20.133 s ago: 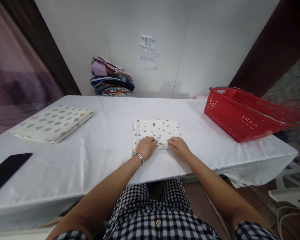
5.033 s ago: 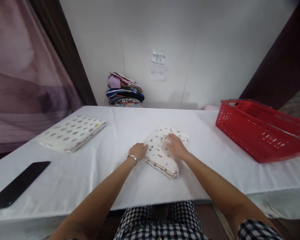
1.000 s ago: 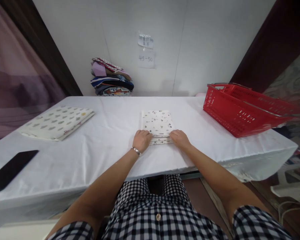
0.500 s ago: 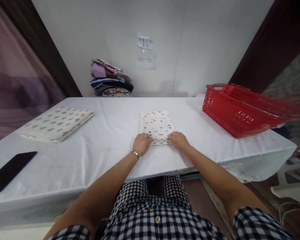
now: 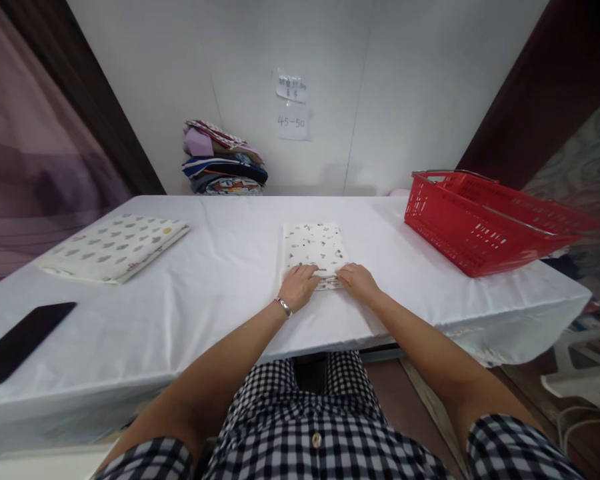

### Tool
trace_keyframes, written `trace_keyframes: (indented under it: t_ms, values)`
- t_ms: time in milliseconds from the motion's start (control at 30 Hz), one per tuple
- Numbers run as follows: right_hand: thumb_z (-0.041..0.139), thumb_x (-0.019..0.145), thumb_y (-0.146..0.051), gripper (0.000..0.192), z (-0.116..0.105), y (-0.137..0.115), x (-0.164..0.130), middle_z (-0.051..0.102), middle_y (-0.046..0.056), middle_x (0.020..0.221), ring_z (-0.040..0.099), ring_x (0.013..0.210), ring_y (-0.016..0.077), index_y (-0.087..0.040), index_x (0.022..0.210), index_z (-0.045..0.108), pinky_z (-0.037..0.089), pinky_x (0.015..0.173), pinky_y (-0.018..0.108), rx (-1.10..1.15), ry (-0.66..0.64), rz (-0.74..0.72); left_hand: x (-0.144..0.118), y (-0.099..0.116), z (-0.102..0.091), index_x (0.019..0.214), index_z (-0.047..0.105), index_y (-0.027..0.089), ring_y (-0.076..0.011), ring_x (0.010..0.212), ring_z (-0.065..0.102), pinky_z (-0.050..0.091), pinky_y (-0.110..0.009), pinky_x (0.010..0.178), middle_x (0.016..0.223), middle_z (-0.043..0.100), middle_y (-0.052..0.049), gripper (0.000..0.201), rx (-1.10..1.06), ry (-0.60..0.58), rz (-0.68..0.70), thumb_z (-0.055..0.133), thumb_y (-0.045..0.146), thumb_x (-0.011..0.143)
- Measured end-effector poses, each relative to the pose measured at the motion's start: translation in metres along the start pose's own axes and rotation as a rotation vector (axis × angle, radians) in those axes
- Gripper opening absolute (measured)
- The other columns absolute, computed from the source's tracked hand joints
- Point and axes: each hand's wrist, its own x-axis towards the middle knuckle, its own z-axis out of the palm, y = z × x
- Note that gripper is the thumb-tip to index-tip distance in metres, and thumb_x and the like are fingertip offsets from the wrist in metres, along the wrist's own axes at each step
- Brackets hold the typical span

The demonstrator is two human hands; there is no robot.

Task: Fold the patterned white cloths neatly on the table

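A small folded white cloth with little printed figures (image 5: 313, 245) lies on the white table (image 5: 220, 293) in front of me. My left hand (image 5: 299, 285) rests with its fingers spread flat on the cloth's near left corner. My right hand (image 5: 357, 282) touches the near right corner, fingers curled at the cloth's edge. A silver bracelet is on my left wrist.
Another folded cloth with grey print (image 5: 113, 245) lies at the table's left. A black phone (image 5: 17, 341) sits at the near left edge. A red plastic basket (image 5: 485, 220) stands at the right. A pile of folded fabrics (image 5: 223, 159) leans against the back wall.
My left hand has slid a little right onto the cloth's near edge, fingers now spread on top. The cloth and my right hand stay in place.
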Motion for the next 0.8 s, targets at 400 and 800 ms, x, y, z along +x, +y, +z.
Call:
trace_keyframes:
  t_ms: [400,800]
  values:
    - [0.044,0.089,-0.023,0.023,-0.0078,-0.0034,-0.0038,0.062,0.008,0.097,0.051,0.091,0.019,-0.017,0.103,0.061,0.035,0.077,0.029,0.025,-0.026,-0.027,0.0085,-0.0037,0.0033,0.081,0.059,0.018,-0.0175,0.081,0.054,0.038,-0.033,0.073,0.087,0.062,-0.004,0.016,-0.063,-0.049,-0.125,0.046,0.024,0.087]
    - [0.048,0.083,-0.015,0.023,-0.0024,0.0014,-0.0086,0.061,0.008,0.105,0.053,0.097,0.0196,-0.016,0.105,0.055,0.038,0.083,0.032,0.083,-0.011,-0.036,0.0081,-0.0025,0.0054,0.081,0.056,0.017,-0.017,0.077,0.055,0.037,-0.032,0.072,0.081,0.062,-0.004,0.015,-0.04,-0.006,-0.119,0.043,0.021,0.088]
